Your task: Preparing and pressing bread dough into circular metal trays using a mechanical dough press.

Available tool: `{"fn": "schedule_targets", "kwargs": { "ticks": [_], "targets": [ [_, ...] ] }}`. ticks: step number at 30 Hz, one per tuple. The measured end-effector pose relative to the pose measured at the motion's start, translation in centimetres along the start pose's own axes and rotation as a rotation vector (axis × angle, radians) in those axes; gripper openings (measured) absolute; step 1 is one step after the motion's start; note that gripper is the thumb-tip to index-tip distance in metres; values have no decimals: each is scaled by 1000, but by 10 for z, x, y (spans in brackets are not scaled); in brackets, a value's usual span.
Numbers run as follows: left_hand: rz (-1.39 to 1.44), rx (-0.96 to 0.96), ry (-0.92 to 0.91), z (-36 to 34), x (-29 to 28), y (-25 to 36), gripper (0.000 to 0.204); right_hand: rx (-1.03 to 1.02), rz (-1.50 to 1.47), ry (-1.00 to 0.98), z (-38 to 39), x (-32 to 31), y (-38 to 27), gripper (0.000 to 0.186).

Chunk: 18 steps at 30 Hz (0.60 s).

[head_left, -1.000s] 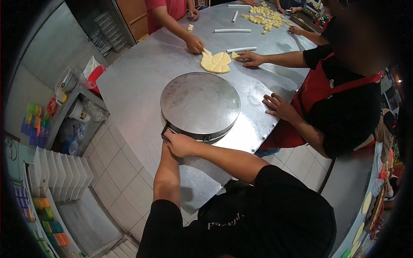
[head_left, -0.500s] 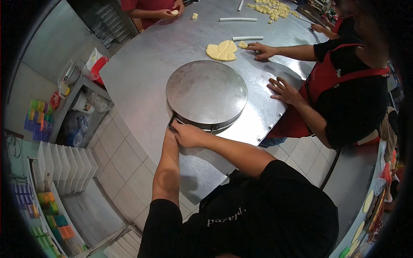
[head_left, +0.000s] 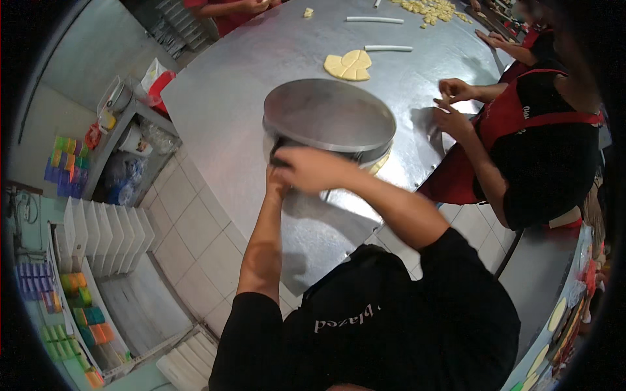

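Note:
A round steel press (head_left: 329, 111) stands on the metal table (head_left: 215, 111), its top disc tilted up at the near side. Pale yellow dough (head_left: 379, 164) shows beneath its right near edge. My right hand (head_left: 310, 168), blurred by motion, is closed on the black handle (head_left: 280, 144) at the press's near left. My left hand (head_left: 278, 180) is closed at the same handle under my right hand, its fingers partly hidden. Beyond the press lies a flat, segmented round of dough (head_left: 345, 65).
A co-worker in a red apron stands at right, hands (head_left: 453, 107) together near the table edge. Others work at the far edge. White tubes (head_left: 388, 48) and several dough pieces (head_left: 430, 10) lie at the back. A shelf (head_left: 120, 130) and stacked white trays (head_left: 107, 238) are at left.
My hands and the handle have risen and the press top now tilts, exposing dough below. The co-worker's hands have come together off the dough. The far person's hand has withdrawn from the dough.

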State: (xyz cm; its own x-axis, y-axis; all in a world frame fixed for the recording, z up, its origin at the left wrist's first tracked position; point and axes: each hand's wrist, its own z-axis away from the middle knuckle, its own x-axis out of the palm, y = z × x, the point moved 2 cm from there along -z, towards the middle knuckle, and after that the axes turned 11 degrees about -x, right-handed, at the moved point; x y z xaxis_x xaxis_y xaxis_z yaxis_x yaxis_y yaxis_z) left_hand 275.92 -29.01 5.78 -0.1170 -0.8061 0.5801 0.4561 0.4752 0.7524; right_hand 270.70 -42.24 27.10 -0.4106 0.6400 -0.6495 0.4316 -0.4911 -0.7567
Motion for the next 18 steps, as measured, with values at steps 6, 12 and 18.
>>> {"fn": "schedule_targets", "kwargs": {
  "ticks": [6,12,18],
  "targets": [
    [-1019,352,593,70,34,26,37,214,-93,21,31,-132,-45,46],
    [-1348,609,448,118,44,5,33,149,-294,118,58,-139,-3,28],
    [-1291,551,435,148,36,2,32,42,-330,183,83,-110,1,22]
  ]
}}
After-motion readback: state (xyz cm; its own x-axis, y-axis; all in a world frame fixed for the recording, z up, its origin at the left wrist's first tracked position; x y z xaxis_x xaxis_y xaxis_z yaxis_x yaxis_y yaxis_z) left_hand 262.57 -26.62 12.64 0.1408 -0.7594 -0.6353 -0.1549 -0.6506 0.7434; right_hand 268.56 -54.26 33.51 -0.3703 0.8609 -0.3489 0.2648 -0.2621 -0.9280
